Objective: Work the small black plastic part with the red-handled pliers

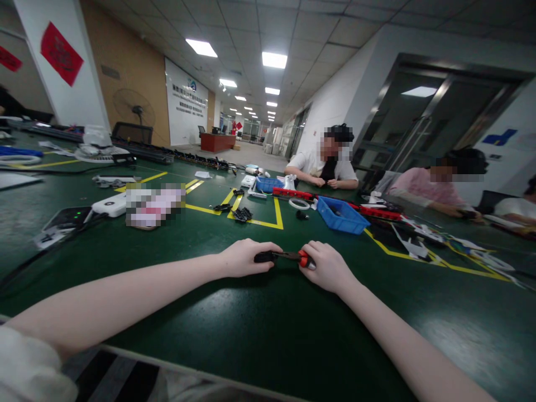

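Note:
My left hand (246, 258) is closed around a small black part (264, 257), with thumb and fingers on either side of it. My right hand (327, 266) grips a red-handled tool (304, 258) with a slim metal end. That end points left and meets the black part, both just above the green table. Whether the tool is pliers or a screwdriver is hard to make out. Beyond my hands, several small black parts (242, 214) lie inside and beside a yellow-taped outline.
A blue bin (342, 215) stands ahead to the right, near a white tape roll (298, 204) and red strips (293, 193). A phone (154, 207), a white power bank (111, 205) and cables lie left. Two co-workers (326, 162) sit across the table, another at the far right.

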Demonstrator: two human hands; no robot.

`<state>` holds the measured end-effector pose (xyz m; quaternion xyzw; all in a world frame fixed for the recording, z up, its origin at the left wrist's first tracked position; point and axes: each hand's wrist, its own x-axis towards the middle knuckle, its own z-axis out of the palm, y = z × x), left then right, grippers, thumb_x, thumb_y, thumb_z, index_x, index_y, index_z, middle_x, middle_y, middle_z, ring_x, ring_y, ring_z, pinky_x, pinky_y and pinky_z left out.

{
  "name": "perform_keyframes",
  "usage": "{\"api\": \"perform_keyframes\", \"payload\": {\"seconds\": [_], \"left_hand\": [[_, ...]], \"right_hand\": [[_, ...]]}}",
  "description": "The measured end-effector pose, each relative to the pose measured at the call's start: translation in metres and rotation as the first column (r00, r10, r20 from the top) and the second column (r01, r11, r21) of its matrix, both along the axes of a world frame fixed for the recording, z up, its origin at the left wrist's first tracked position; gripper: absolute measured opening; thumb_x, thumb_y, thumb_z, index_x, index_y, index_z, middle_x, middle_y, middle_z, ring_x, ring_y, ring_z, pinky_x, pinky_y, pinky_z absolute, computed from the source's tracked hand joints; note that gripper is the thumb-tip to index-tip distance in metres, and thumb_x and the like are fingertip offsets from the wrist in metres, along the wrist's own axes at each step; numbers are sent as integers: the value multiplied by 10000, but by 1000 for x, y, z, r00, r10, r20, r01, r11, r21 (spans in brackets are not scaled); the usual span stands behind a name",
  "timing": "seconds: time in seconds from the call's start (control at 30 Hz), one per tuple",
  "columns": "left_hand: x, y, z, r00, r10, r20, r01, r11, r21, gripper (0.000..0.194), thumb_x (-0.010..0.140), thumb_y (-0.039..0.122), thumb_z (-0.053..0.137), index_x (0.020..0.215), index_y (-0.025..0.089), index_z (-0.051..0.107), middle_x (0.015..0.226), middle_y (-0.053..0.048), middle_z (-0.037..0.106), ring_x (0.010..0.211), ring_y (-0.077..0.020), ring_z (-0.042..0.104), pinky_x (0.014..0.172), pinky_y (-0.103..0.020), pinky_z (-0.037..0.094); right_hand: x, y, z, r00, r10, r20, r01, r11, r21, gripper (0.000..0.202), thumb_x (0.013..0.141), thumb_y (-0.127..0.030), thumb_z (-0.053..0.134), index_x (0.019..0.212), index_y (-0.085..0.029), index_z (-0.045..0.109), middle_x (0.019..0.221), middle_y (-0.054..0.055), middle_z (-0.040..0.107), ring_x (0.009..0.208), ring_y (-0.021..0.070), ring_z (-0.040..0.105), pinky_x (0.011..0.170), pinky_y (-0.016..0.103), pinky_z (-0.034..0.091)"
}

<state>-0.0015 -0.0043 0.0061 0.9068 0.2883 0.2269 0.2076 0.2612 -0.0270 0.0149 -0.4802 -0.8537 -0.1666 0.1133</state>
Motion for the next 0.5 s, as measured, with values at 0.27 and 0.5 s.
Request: {"api": "perform_keyframes", "payload": {"seconds": [0.27,0.5], "left_hand": [[0,0,0,1000,-6,-1,6,1000,-1,418,886,353,554,1298,282,541,917,-5,703,738,-159,642,672,-227,436],[-1,1,-1,999,5,35,-3,999,-52,451,893,426,555,1310,256,524,923,-20,692,743,-170,638,660,-238,436]], "right_hand": [[-1,-1,2,999,-33,3,33,999,-4,113,777,-273,571,849,-187,578,878,73,618,807,209,520,709,322,353],[-1,0,-1,998,-52,-34,54,997,46,136,768,-265,572,870,-175,557,920,88,580,824,214,517,728,322,376]]}}
